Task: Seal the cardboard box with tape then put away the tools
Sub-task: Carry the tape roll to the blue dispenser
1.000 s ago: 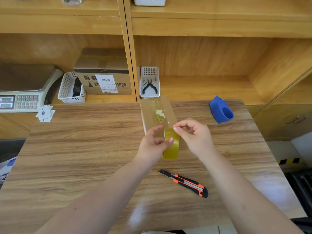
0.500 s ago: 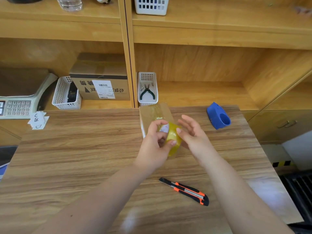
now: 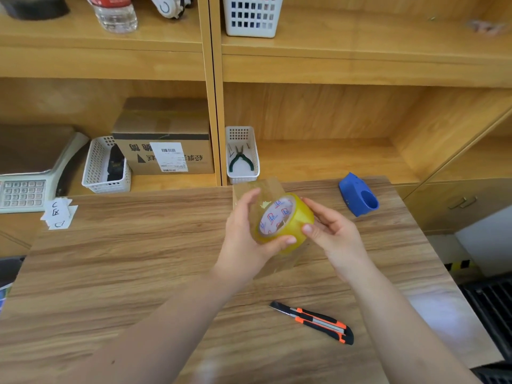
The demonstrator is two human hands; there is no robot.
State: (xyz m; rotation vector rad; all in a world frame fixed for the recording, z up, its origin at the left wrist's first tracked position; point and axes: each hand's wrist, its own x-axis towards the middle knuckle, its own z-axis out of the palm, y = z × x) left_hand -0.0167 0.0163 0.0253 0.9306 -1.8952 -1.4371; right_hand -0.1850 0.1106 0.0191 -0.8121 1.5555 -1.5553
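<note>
A yellow tape roll (image 3: 288, 220) with a white printed core is held above the table between both hands. My left hand (image 3: 243, 236) grips its left and lower edge, my right hand (image 3: 329, 231) holds its right side. Behind and under the hands lies the small cardboard box (image 3: 257, 185), mostly hidden, its top covered with glossy tape. A black and orange utility knife (image 3: 313, 322) lies on the table near me. A blue tape dispenser (image 3: 358, 195) sits at the table's far right.
The wooden table (image 3: 124, 259) abuts a shelf unit. On the shelf stand a white basket with green pliers (image 3: 241, 159), another white basket (image 3: 104, 167), a labelled carton (image 3: 163, 145) and a scale (image 3: 25, 184). Paper slips (image 3: 58, 214) lie at the table's far left.
The roll was lifted off the box's near end and turned so that its core faces me. Both hands rose with it. The camera tilted up.
</note>
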